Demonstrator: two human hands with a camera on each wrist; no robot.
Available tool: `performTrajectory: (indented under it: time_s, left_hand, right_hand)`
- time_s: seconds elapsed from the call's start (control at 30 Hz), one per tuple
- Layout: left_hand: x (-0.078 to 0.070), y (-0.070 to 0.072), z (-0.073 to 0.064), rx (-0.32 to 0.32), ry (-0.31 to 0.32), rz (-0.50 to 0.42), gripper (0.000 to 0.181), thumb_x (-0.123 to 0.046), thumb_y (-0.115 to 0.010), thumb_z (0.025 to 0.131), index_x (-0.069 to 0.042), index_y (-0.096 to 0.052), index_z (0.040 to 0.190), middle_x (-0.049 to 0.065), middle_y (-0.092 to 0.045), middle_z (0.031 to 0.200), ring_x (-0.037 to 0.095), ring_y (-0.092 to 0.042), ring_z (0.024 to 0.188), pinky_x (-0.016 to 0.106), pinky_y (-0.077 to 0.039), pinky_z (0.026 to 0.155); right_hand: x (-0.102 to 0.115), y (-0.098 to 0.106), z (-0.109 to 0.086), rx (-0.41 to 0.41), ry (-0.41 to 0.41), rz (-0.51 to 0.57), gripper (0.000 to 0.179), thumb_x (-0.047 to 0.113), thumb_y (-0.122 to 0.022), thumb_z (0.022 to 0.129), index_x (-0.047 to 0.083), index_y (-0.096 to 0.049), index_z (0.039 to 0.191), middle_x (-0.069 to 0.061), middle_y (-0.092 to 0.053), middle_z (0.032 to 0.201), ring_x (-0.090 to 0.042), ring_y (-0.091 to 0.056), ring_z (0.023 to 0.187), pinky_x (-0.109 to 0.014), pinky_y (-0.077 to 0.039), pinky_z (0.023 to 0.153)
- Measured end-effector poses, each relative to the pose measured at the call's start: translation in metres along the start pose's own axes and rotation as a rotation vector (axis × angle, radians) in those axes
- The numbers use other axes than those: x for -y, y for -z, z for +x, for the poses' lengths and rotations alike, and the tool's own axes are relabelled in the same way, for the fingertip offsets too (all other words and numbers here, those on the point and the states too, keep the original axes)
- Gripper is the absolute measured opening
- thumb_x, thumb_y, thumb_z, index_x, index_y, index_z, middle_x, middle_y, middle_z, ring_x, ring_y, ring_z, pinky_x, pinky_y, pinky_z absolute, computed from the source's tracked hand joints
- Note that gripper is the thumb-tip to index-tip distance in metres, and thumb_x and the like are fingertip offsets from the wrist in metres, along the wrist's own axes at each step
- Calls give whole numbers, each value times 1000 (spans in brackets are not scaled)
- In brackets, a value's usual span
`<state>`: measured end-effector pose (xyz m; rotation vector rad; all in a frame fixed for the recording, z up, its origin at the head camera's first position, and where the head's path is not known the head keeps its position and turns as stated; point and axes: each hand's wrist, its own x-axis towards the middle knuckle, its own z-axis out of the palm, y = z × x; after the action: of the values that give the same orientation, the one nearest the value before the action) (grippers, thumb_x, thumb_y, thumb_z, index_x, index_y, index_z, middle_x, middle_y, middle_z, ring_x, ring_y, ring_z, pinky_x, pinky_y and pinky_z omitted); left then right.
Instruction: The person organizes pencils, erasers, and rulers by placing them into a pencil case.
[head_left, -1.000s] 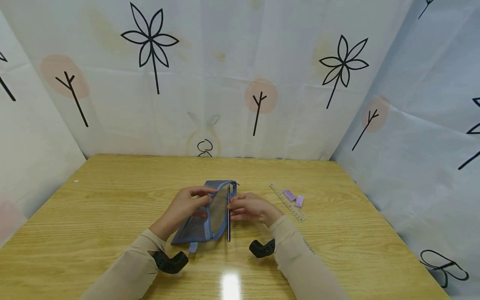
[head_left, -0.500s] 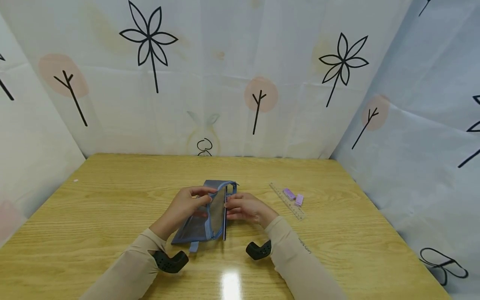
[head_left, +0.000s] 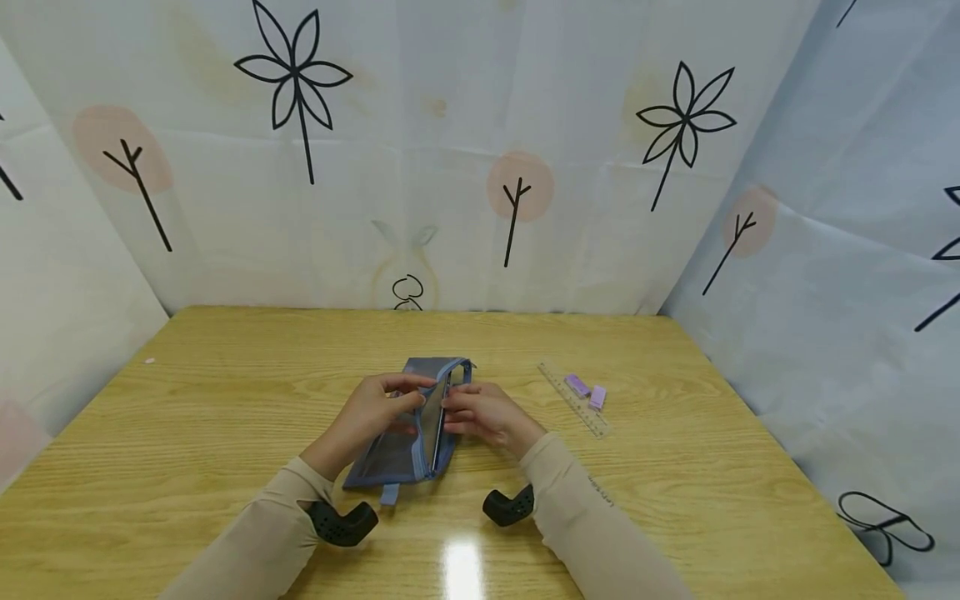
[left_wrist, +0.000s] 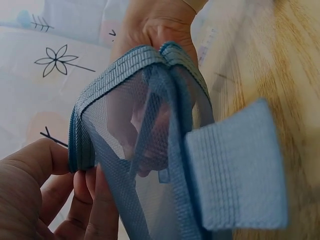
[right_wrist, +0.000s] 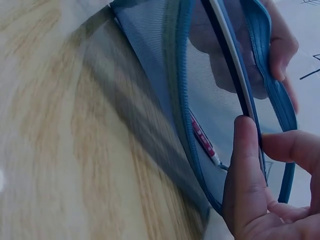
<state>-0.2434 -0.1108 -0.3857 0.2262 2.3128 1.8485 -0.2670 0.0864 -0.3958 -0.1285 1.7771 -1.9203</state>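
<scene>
A blue mesh zip pouch (head_left: 386, 460) stands on the wooden table, its zipped mouth spread wide toward the right. My left hand (head_left: 375, 414) holds the pouch's edge, with thumb and fingers on either side of the zip band (left_wrist: 82, 145). Between thumb and fingertips, my right hand (head_left: 491, 417) pinches a long, thin pencil (right_wrist: 232, 55) striped dark blue and white. The pencil lies along the pouch's mouth, within the zip edges in the right wrist view. Through that opening a red and white pen (right_wrist: 202, 137) shows inside the pouch.
To the right of the hands lie a clear ruler (head_left: 573, 402) and two small purple blocks (head_left: 577, 385) beside it. A small white bit (head_left: 149, 361) rests at the table's far left. Patterned white cloth (head_left: 450, 208) hangs behind the table.
My right hand has moved left with the pencil, from just outside the pouch's right edge into its open mouth. The left hand keeps its hold on the pouch.
</scene>
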Motion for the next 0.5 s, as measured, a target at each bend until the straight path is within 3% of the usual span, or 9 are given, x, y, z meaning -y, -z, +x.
performTrajectory:
  time_s: [0.3, 0.5]
  left_hand:
    - [-2, -1, -2, 4, 7, 0, 31, -8, -57, 96, -3, -66, 126, 17, -56, 130, 26, -58, 104, 38, -61, 71]
    - [-4, -1, -4, 14, 9, -6, 32, -9, -57, 97, -2, -65, 127, 18, -54, 134, 27, -59, 107, 37, -61, 72]
  right_hand:
    - [-8, -13, 1, -78, 51, -59, 28, 1, -54, 96, -15, -54, 120, -8, -61, 90, -13, -64, 71, -30, -61, 74]
    - [-11, -19, 2, -104, 51, -59, 37, 1, -56, 96, -15, -50, 128, -20, -64, 104, -13, -67, 69, -34, -61, 76]
